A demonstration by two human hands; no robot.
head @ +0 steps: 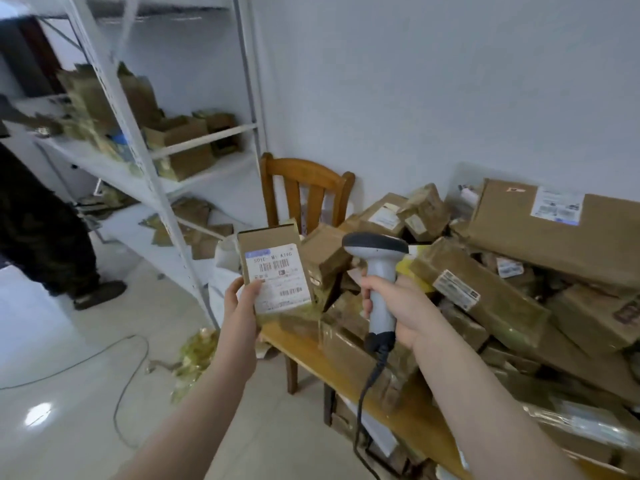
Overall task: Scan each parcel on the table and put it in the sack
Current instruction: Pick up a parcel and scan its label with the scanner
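1. While the left hand (242,301) holds a small cardboard parcel (268,239) upright in the air, its thumb lies on the lower left of the front and its fingers curl round behind.
2. The parcel's white shipping label (278,277) faces the camera, with barcodes printed on it.
3. The right hand (403,306) grips the grey handle of a barcode scanner (379,268), fingers wrapped fully round it; the dark scanner head sits just right of the parcel, near its top edge.
4. A dark cable (367,393) hangs from the base of the scanner toward the floor.
5. The held parcel is above the near left corner of the wooden table (298,344), apart from the heap of taped brown parcels (485,292) piled across the tabletop.
6. A large flat box (519,220) leans against the wall behind the heap.
7. A white sack (223,271) shows partly behind the held parcel, beside the table; its opening is hidden.
8. A wooden chair (304,188) stands against the wall behind the table, and a white metal shelving rack (156,168) with cardboard boxes stands to the left.
9. Another person's dark trouser leg and shoe (100,294) show at the left edge.
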